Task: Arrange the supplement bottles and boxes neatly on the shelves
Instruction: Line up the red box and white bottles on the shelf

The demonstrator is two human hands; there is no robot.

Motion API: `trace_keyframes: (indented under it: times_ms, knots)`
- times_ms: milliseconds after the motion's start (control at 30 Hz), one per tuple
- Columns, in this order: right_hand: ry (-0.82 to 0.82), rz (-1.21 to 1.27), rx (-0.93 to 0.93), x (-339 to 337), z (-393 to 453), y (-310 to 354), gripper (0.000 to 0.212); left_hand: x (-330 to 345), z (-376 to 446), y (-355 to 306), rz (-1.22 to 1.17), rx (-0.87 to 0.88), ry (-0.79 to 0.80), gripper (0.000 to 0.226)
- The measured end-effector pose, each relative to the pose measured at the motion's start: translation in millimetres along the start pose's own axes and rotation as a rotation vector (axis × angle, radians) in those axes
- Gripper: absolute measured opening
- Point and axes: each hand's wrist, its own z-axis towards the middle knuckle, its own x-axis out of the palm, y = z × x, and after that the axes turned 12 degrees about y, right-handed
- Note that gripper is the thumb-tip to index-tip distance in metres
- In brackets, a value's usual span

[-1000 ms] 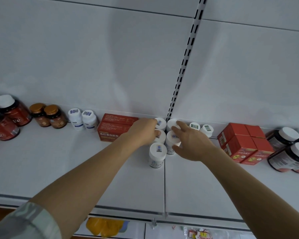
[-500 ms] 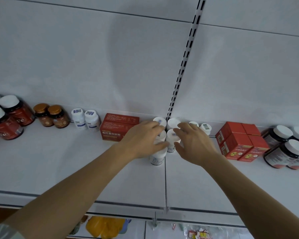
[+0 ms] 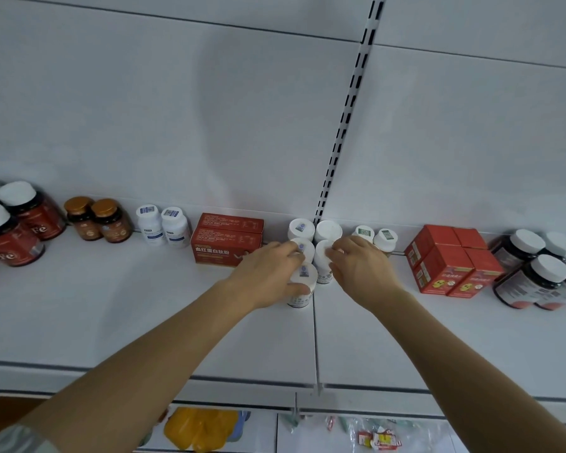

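While both my hands work white bottle cluster at shelf (image 3: 144,308) centre seam, noting handling. Left hand (image 3: 265,276) curls round front white bottle (image 3: 303,284), thumb low on its side. Right hand (image 3: 361,273) rests bent fingers on second-row bottle (image 3: 322,256); firm grip or mere touch, cannot tell. Bottles look light, rigid plastic, smooth, likely tippy. Judge best hold around body below cap, not on lid. Red box (image 3: 226,246) sits just beside, left.

left hand (image 3: 268,276), right hand (image 3: 361,273), gripping white bottles (image 3: 303,282)
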Motion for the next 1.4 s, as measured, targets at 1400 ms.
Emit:
trace_keyframes:
  times_ms: [1400]
  knots:
    - [0.058, 0.011, -0.008, 20, 11, -137, 0.020, -10, 138, -94, 0.204, -0.110, 0.019, 0.059]
